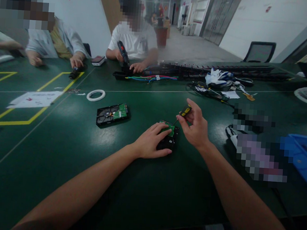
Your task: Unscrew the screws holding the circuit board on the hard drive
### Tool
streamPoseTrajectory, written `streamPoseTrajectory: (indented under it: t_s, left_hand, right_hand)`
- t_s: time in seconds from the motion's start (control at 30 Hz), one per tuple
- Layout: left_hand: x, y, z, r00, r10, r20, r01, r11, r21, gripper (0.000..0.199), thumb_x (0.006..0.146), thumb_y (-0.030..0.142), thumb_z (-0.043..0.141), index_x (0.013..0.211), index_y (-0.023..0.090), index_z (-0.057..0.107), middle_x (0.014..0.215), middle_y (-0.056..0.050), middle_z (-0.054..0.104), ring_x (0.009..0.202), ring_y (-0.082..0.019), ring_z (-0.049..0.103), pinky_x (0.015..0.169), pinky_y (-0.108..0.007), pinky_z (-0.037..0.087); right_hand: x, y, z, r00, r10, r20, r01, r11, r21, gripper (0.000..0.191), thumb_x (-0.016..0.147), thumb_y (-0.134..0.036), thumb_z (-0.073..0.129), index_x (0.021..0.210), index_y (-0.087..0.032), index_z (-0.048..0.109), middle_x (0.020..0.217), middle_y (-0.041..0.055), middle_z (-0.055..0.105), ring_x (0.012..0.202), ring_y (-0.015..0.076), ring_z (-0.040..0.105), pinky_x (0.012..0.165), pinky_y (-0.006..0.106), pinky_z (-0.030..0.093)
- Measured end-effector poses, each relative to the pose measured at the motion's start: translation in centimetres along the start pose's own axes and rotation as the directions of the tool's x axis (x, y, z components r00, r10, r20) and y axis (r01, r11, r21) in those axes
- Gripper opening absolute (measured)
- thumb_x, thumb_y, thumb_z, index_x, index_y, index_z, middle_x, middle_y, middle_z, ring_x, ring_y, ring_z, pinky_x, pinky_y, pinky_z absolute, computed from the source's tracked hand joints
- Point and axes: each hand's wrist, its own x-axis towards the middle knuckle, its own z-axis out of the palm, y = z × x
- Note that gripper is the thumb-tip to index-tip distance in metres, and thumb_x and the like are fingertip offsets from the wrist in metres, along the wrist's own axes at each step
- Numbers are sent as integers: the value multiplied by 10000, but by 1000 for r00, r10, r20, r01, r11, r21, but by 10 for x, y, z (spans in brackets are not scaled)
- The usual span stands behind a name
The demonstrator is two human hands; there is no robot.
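A hard drive (pixel 169 143) with a green circuit board lies on the table in front of me. My left hand (pixel 153 139) rests across it, fingers over the board and thumb along the near part, holding it down; the hand hides much of its left side. In my right hand (pixel 195 125) is a small screwdriver (pixel 185 110) with a black and yellow handle, pinched between thumb and fingers. Its thin shaft slants down to the circuit board; the tip's exact contact is too small to tell. Further left lies a second hard drive (pixel 113 114), board side up.
A white tape roll (pixel 96 95) and paper sheets (pixel 35 99) lie on the green table (pixel 91 180). Cables (pixel 207 90) and white gloves (pixel 219 77) are heaped beyond my right hand. A blue bin (pixel 302 153) stands far right. Across the table, a person holds a power drill (pixel 123 52); another sits left.
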Motion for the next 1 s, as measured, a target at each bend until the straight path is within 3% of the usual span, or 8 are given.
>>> streamPoseTrajectory:
  t_s: [0.77, 1.0]
  left_hand:
    - [0, 0, 1, 1000, -7, 6, 7, 1000, -7, 831, 985, 723, 672, 1606, 195, 511, 1637, -194, 491, 1553, -435, 451, 1303, -665, 409]
    - [1, 0, -1, 1000, -3, 11, 3, 1000, -9, 825, 987, 725, 667, 1601, 196, 515, 1638, -194, 489, 1545, -440, 458, 1297, -671, 410]
  right_hand:
    - [-2, 1, 2, 1000, -1, 16, 1, 1000, -25, 731, 1028, -329, 701, 1678, -437, 384, 1603, 48, 614, 1076, 270, 805, 916, 475, 734]
    - [-2, -1, 2, 1000, 16, -1, -16, 999, -34, 710, 1025, -349, 697, 1669, -420, 407, 1534, 55, 661, 1059, 269, 806, 928, 462, 730]
